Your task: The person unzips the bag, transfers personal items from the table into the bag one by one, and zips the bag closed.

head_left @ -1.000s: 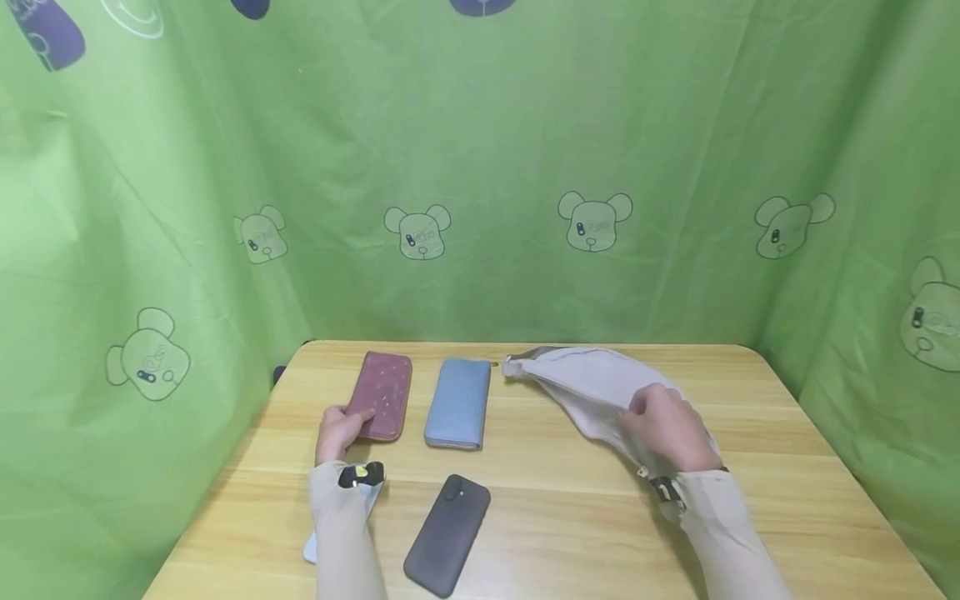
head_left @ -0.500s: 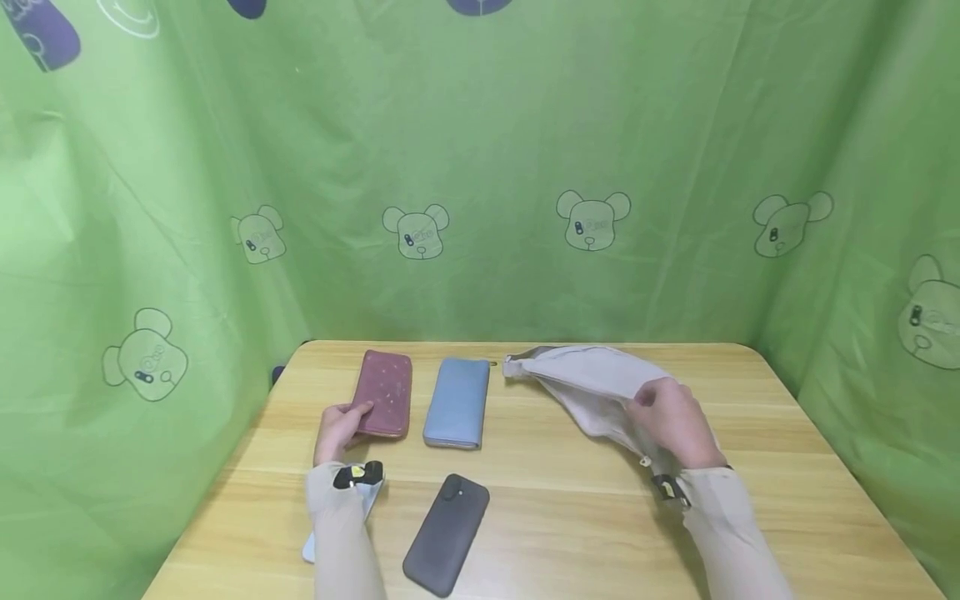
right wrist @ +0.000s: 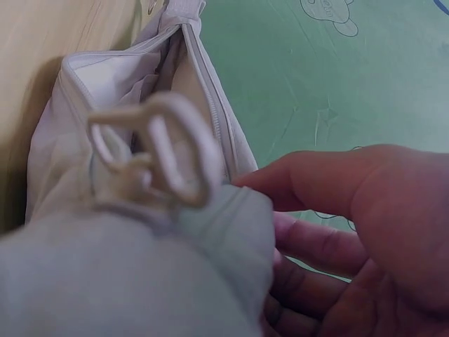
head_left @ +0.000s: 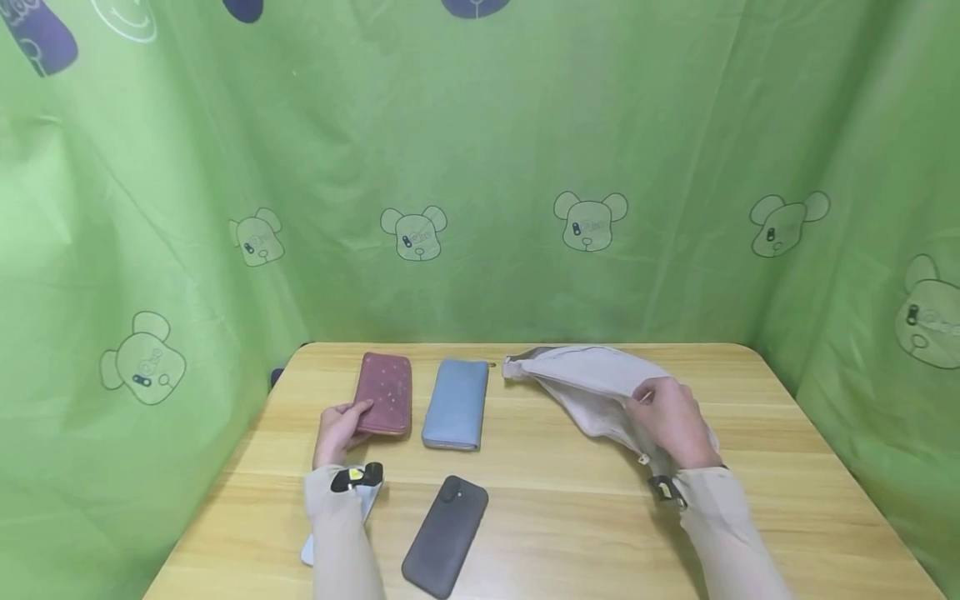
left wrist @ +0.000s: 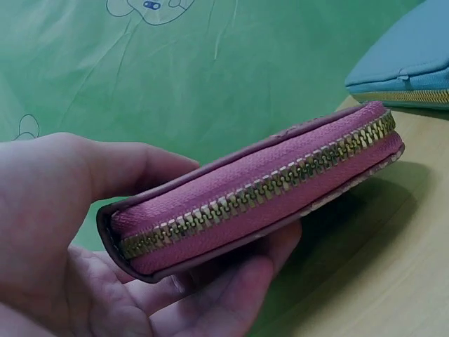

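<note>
A maroon zip-around wallet [head_left: 386,396] is held at its near left corner by my left hand [head_left: 337,429], thumb on top and fingers underneath. In the left wrist view its brass zipper [left wrist: 266,186] is closed, and the wallet is tilted, with a shadow on the table beneath its far end. My right hand [head_left: 671,421] pinches the edge of a pale fabric bag [head_left: 600,371] at the right. The right wrist view shows the bag's zipped mouth [right wrist: 144,77] spread apart, with a blurred pale pull loop [right wrist: 168,147] in front.
A blue zip wallet [head_left: 457,404] lies between the maroon wallet and the bag. Nearer me lie a black phone [head_left: 446,533] and a pale blue flat object [head_left: 369,498], partly hidden under my left forearm. A green curtain [head_left: 480,275] hangs behind the wooden table [head_left: 570,525].
My left hand has taken hold of the maroon wallet, and its near end has risen from the table. The right hand has shifted slightly on the bag's edge.
</note>
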`<move>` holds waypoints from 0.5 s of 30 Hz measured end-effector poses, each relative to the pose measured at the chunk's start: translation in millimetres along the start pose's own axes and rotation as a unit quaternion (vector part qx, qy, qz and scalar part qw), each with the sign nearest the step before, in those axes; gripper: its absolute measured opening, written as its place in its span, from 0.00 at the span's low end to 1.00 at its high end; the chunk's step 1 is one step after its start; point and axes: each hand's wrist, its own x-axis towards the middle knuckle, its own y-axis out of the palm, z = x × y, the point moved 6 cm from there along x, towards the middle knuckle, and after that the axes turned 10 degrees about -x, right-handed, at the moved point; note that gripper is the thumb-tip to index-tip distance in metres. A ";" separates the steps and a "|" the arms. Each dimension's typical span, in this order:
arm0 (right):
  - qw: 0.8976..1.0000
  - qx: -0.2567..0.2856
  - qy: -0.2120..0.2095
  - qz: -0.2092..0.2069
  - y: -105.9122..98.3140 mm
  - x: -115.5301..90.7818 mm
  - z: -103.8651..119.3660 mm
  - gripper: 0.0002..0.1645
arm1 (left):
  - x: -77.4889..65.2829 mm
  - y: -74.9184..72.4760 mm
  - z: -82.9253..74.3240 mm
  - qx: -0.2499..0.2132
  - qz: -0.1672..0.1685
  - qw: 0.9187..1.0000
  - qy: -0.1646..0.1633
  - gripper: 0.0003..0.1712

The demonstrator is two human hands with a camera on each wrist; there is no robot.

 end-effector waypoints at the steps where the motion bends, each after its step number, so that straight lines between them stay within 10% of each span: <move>1: 1.000 0.000 0.000 -0.001 0.3 0.1 -0.1 0.11 | 0.0 0.3 0.3 -0.004 0.002 1.000 0.001 0.31; 15: 1.000 0.001 0.011 -0.007 1.0 0.6 -3.0 0.12 | 0.8 4.0 -0.5 -0.057 0.010 0.998 0.001 0.28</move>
